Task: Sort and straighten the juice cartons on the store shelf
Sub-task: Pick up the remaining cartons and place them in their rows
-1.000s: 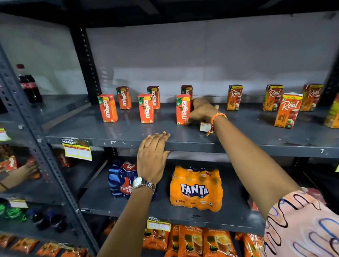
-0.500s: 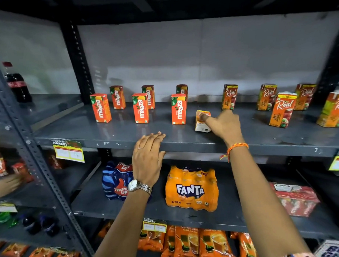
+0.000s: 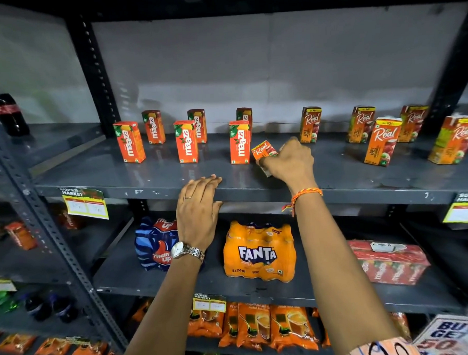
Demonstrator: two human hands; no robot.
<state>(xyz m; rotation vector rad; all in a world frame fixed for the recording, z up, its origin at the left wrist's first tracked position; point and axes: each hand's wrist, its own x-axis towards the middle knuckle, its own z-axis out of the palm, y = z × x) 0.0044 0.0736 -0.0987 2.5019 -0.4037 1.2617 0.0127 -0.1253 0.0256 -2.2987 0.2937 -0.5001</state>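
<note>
Nearest to us, our left hand [image 3: 199,205] lies flat and open on the front edge of the shelf [image 3: 158,178], fingers spread over the lip, holding nothing. Below it, on the lower shelf, sits a Fanta pack [image 3: 259,252], with a blue pack [image 3: 155,243] at its nine o'clock and a red pack [image 3: 389,261] at its three o'clock.

A little farther in, our right hand [image 3: 290,161] is closed around a small Real carton [image 3: 264,152], which is tilted, its top leaning toward ten o'clock. It is just beside the nearest Maaza carton [image 3: 239,142], at that carton's three o'clock.

Beyond, six Maaza cartons stand upright in two rows toward eleven o'clock. The other Real cartons [image 3: 382,141] stand loosely toward two o'clock, some turned at different angles. Far off at nine o'clock stands a cola bottle [image 3: 6,110].
</note>
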